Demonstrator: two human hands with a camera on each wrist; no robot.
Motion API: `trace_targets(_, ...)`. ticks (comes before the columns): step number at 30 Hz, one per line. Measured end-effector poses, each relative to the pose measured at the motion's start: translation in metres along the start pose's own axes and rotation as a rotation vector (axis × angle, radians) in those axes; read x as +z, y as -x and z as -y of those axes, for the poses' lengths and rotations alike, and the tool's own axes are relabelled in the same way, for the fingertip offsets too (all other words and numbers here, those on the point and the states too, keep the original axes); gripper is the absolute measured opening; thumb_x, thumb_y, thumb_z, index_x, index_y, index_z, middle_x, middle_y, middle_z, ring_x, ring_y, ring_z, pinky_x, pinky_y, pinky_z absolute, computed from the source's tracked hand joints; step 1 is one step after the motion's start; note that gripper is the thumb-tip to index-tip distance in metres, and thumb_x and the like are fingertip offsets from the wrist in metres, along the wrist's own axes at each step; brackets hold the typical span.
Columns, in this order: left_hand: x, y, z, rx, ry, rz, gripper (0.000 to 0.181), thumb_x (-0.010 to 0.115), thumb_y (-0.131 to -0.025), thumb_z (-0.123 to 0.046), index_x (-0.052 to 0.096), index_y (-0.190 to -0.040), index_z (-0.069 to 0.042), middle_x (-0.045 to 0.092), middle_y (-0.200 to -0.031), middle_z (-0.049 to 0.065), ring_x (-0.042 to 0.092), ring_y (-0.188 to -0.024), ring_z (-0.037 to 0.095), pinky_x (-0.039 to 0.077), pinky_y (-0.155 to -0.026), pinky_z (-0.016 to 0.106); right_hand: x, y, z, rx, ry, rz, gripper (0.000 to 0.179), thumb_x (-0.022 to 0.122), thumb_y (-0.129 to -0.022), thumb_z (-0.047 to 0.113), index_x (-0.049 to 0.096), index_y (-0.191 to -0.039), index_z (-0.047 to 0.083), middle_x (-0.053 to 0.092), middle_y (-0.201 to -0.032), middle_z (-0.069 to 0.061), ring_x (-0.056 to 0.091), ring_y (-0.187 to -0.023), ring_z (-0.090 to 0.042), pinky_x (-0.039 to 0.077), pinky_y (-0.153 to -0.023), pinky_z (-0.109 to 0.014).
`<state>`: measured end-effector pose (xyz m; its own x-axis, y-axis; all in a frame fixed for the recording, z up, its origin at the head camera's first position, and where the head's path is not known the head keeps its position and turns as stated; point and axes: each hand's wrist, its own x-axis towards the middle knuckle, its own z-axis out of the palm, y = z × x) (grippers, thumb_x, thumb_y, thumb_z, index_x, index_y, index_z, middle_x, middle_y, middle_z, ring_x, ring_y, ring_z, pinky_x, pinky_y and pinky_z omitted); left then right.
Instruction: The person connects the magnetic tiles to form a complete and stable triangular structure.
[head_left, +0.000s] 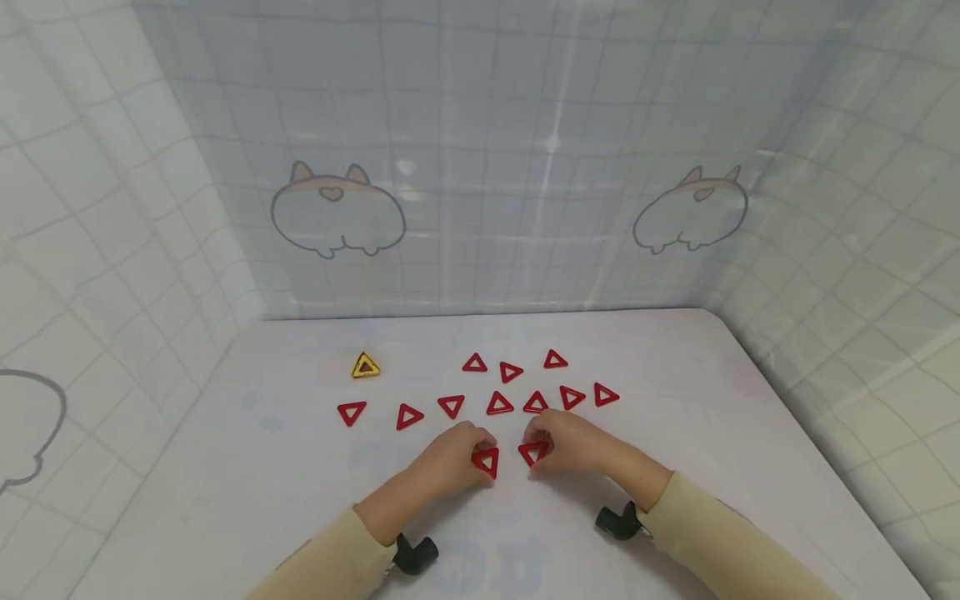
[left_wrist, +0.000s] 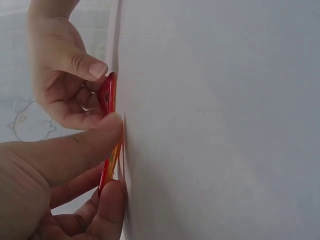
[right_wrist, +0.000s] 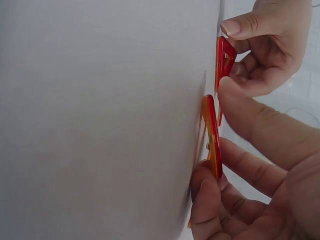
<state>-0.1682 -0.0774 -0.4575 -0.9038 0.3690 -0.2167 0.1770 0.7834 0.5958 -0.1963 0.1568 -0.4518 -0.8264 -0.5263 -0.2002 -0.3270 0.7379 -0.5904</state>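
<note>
In the head view, my left hand (head_left: 453,460) pinches a red triangle frame (head_left: 496,461) between thumb and fingers, low over the white table. Facing it, my right hand (head_left: 573,442) grips another red triangle frame (head_left: 532,446) by its edge. A narrow gap separates the two pieces in that view. Seen side-on in the left wrist view, the left hand's triangle (left_wrist: 104,177) has a red face and an orange-yellow face. The right wrist view shows the same two colours on the right hand's triangle (right_wrist: 214,140), tilted close to the tabletop.
Beyond the hands, several red triangles lie in a loose row, among them one at the left end (head_left: 351,413) and one at the right end (head_left: 605,395). Three more, including a red triangle (head_left: 512,372), lie farther back. A yellow triangle (head_left: 365,357) sits back left. Grid-patterned walls (head_left: 487,250) enclose the table.
</note>
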Motion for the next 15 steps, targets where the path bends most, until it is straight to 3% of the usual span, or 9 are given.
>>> trace_targets(8,-0.002,0.003,-0.0007,0.02,0.036,-0.006,0.034,0.087,-0.078,-0.018,0.071,-0.108,-0.014,0.059,-0.092,-0.004,0.057,-0.086,0.014,0.054,-0.077,0.033,0.0013,0.0016,0.0,0.008,-0.013,0.02,0.032,0.087,-0.078,0.015,0.073,-0.107,0.019,0.065,-0.09,0.011,0.06,-0.081,-0.011,0.054,-0.072,-0.028)
trace_targets(15,0.004,0.0008,-0.0026,0.045,0.038,0.002,0.032,0.088,-0.077,-0.021,0.068,-0.101,-0.016,0.059,-0.088,-0.007,0.056,-0.082,0.012,0.053,-0.072,0.029,0.0055,0.0021,0.0025,-0.002,-0.04,0.024,0.027,0.086,-0.079,0.016,0.073,-0.102,0.019,0.062,-0.08,0.01,0.059,-0.074,-0.012,0.053,-0.067,-0.027)
